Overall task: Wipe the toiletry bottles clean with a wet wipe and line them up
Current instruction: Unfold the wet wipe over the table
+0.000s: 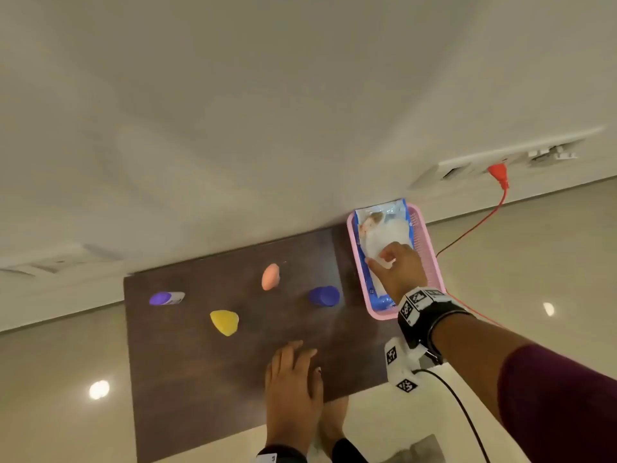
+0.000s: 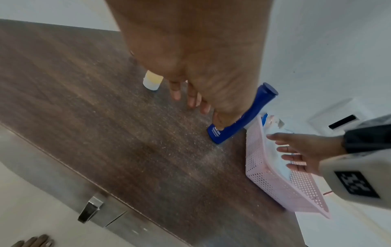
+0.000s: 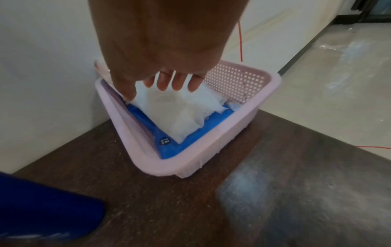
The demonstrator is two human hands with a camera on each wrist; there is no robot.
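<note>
Several bottles stand apart on the dark wooden table: a purple-capped white one, a yellow one, a peach one and a blue one. At the table's right end a pink basket holds a blue wipes pack with a white wet wipe lying on top. My right hand reaches into the basket, its spread fingers over the wipe and its thumb at the wipe's corner. My left hand lies flat on the table near the front edge.
The table's back edge meets a white wall. A red cable runs from a wall socket down past the basket. A metal drawer handle sits below the table's front edge. A bare foot shows on the floor.
</note>
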